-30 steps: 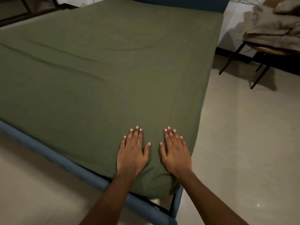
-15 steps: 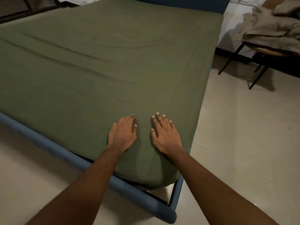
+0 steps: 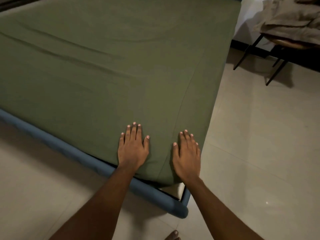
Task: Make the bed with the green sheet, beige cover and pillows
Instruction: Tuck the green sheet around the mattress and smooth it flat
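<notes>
Pressing flat on the green sheet (image 3: 121,66) at the bed's near corner, the left hand (image 3: 132,149) and right hand (image 3: 187,158) lie fingers straight, gripping nothing. The beige cover (image 3: 290,23) is heaped on a chair (image 3: 249,54) up to the right, well apart, nearer the right hand.

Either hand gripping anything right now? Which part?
Nothing is held. Left hand and right hand lie flat, fingers straight, on the green sheet near its corner.
</notes>
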